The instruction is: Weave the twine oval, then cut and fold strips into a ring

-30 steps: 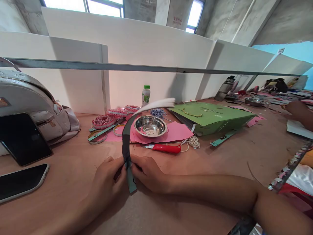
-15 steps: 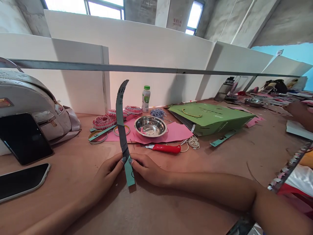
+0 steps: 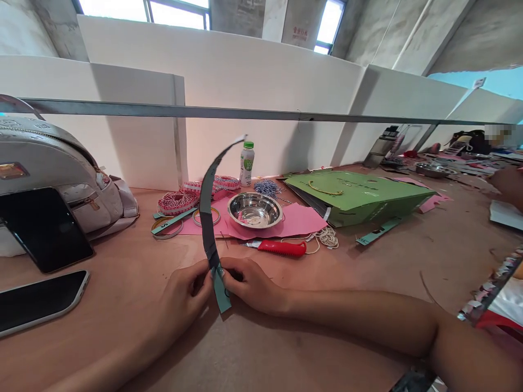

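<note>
A long, narrow paper strip (image 3: 207, 218), dark grey above and teal at its lower end, stands upright and curls over to the right at its tip. My left hand (image 3: 192, 291) pinches its left edge near the bottom. From the other side my right hand (image 3: 249, 286) pinches the same spot, its thumb close to the left one. Below the fingers the teal end hangs free just over the table. Behind the strip lie a red-handled awl-like tool (image 3: 281, 248) and a metal bowl (image 3: 255, 211) on pink paper (image 3: 302, 220).
Two phones (image 3: 44, 299) and a pale backpack (image 3: 41, 158) are at the left. A green paper bag (image 3: 359, 190), white cord (image 3: 327, 237), another teal strip (image 3: 378, 231) and a bottle (image 3: 247, 163) lie or stand beyond. Another person's hand (image 3: 506, 185) shows at far right.
The strip's top has bent further over to the right, and its lower end has tilted slightly. Both hands keep their pinch. The view has shifted slightly.
</note>
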Motion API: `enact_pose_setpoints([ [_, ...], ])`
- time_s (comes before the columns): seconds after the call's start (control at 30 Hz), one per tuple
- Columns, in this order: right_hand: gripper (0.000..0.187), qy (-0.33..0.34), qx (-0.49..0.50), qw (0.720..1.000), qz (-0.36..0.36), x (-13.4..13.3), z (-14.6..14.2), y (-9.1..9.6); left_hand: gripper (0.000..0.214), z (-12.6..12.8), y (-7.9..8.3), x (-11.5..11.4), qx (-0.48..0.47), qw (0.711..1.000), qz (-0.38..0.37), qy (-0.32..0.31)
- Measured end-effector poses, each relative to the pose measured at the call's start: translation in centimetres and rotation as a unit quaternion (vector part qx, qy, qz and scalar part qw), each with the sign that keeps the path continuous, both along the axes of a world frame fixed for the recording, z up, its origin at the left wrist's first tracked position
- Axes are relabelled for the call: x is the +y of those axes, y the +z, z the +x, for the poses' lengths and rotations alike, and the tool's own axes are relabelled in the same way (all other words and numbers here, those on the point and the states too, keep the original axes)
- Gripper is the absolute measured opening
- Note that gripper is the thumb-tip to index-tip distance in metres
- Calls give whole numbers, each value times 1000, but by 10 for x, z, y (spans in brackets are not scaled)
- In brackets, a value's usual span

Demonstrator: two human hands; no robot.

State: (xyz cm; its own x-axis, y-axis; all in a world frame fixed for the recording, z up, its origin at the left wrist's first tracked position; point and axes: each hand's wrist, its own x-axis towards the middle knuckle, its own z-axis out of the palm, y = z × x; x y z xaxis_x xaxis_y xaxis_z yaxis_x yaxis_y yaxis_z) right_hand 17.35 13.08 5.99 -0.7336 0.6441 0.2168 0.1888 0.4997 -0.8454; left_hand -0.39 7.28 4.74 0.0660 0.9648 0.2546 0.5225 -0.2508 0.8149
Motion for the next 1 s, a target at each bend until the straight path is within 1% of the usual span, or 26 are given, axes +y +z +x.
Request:
enact_pose_setpoints([
  [0.07, 19, -7, -3, 1000, 8, -1, 0, 0, 35, 1, -1, -2, 1, 1000, 4, 1],
  [0.17, 21, -5, 4, 1000, 10, -1, 1, 0, 34, -1, 0, -2, -29, 1000, -5, -8],
  [0.3, 23, -2, 27, 999, 20, 2, 1, 2, 35, -3, 4, 0, -61, 996, -35, -56],
  [0.37, 22, 3, 30, 999, 26, 4, 1, 1, 37, -3, 4, 2, -69, 994, -44, -71],
  [0.5, 17, 30, 7, 999, 19, 7, 1, -1, 38, -3, 2, 3, -77, 993, -39, -85],
  [0.57, 16, 31, -9, 999, 16, 7, 2, -2, 37, -3, 1, 3, -71, 993, -37, -91],
  [0.67, 15, 21, -24, 999, 15, 5, 1, -3, 35, -1, 0, 1, -42, 996, -27, -70],
  [0.77, 12, -4, -28, 999, 24, 2, -1, -5, 31, 4, -1, -1, 4, 1000, -2, -19],
  [0.83, 11, -17, -17, 999, 28, 1, -3, -7, 30, 7, -1, -2, 18, 1000, 11, 8],
  [0.9, 14, -17, 7, 999, 26, 2, -4, -7, 30, 8, -1, -2, 3, 1000, 11, 17],
  [1.0, 19, 4, 34, 999, 26, 4, -4, -4, 33, 7, -2, 0, -47, 999, -11, 18],
])
